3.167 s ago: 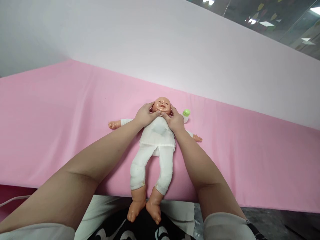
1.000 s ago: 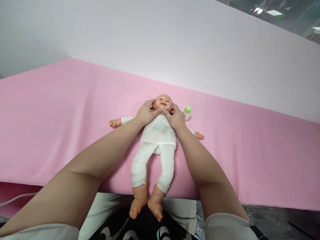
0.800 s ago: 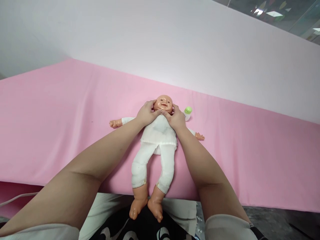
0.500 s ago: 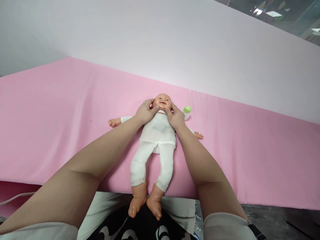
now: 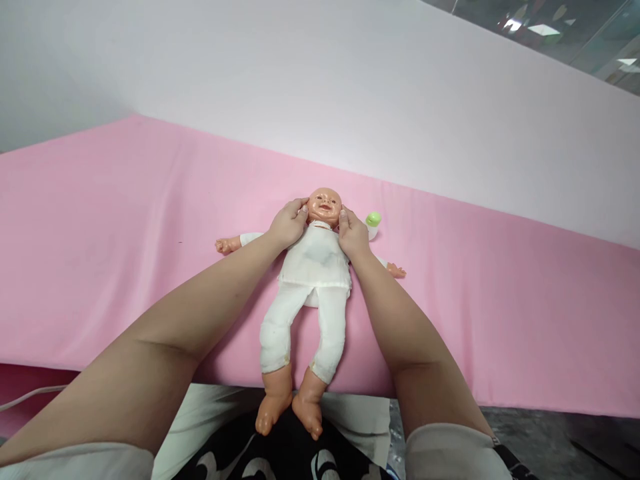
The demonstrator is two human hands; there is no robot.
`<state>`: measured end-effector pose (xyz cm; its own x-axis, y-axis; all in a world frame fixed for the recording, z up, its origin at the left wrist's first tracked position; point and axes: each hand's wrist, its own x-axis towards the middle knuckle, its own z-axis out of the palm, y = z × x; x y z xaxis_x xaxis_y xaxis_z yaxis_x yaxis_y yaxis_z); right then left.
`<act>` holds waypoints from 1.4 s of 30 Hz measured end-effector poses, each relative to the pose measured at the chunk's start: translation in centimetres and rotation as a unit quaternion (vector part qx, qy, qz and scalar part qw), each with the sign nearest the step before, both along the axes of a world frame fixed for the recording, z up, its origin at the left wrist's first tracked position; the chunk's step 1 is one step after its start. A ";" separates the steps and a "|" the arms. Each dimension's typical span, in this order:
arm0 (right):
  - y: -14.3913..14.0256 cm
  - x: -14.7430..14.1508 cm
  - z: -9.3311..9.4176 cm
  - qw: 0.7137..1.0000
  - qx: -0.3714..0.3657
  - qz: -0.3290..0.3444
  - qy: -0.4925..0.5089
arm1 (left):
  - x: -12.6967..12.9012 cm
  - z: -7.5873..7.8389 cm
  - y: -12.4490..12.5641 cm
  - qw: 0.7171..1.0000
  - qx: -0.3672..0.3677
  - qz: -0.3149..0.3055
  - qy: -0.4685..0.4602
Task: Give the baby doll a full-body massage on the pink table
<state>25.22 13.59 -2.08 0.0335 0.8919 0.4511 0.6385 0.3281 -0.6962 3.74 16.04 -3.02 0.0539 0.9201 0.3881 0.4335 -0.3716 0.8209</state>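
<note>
In the head view, a doll (image 5: 316, 257) in white clothes lies on its back on a table with a pink cloth (image 5: 500, 300). Its head points to the white wall (image 5: 320, 80), its arms stretch out sideways, and its feet poke out past the near edge. The person's left hand (image 5: 287, 225) is at one side of the doll's head and the right hand (image 5: 354, 235) is at the other side. On each hand, the thumb and fingertips are close together near the doll's ear; one cannot tell if they are pinching it. A little bottle (image 5: 373, 227) with a green top is just beside the right hand. A white cord (image 5: 30, 395) is low on the left.
</note>
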 end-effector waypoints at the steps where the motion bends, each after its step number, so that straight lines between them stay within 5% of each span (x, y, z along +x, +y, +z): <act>1: -0.2 -0.1 0.2 1.000 0.000 0.000 -0.008 | 0.0 0.2 -0.2 1.000 0.000 -0.009 0.008; 18: -0.1 -0.1 0.6 0.999 -0.023 0.001 -0.044 | 0.3 1.0 -0.9 0.999 -0.013 0.002 0.048; 30: 0.2 0.5 0.0 1.000 -0.005 0.017 0.009 | 0.0 -0.3 0.4 0.992 -0.055 -0.048 -0.104; 42: -0.8 -0.6 1.1 0.997 -0.034 -0.028 -0.060 | 0.4 1.2 -1.1 0.999 -0.043 -0.007 0.030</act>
